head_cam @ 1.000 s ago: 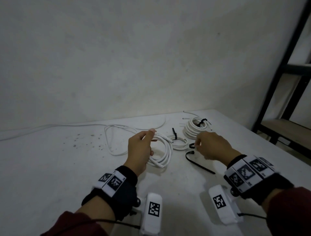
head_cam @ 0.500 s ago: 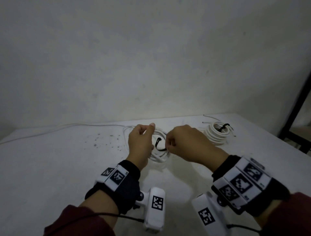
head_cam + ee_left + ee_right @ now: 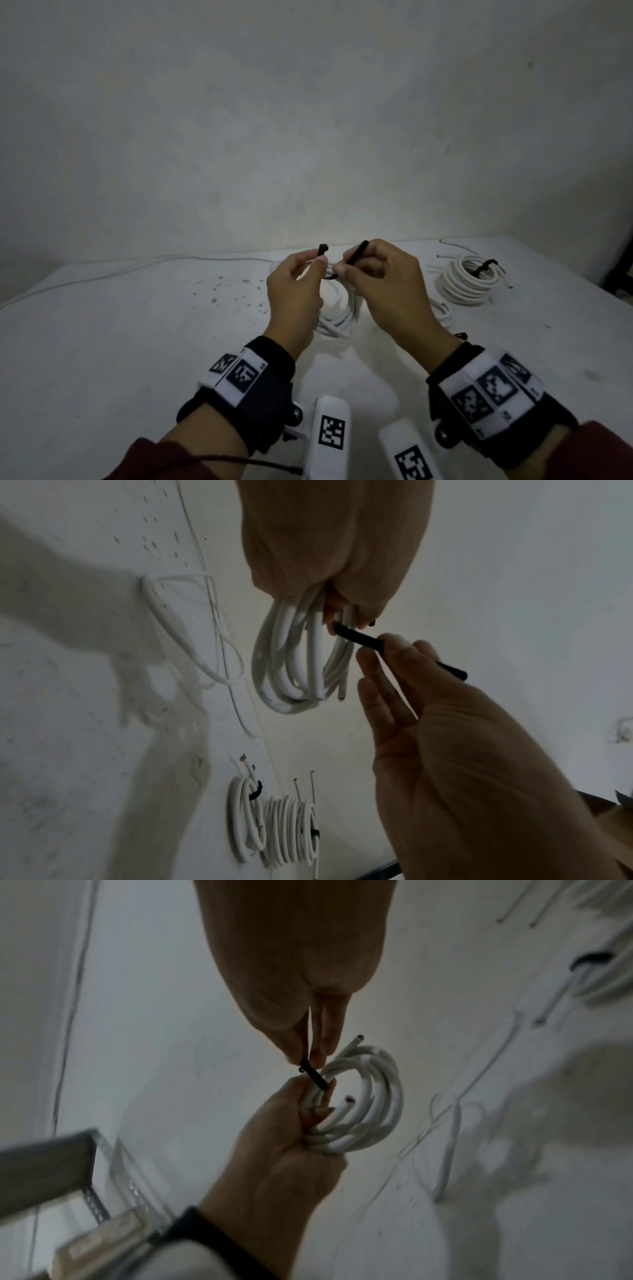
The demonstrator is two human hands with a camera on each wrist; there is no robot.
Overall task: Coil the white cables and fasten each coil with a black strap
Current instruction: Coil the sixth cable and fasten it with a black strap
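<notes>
round white coil [image 3: 337, 308] in left hand [image 3: 294, 301]; right hand [image 3: 387, 291] pinches thin black strap [image 3: 356, 255].

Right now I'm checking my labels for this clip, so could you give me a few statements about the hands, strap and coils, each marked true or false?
1. The left hand holds a coil of white cable. True.
2. The black strap lies flat on the table. False: both hands hold it up, the right hand pinching one end.
3. A strapped coil lies on the table to the right. True.
4. The right hand is empty. False: its fingers pinch the strap.
5. The held coil is already fastened. False: the strap's ends are still apart.
</notes>
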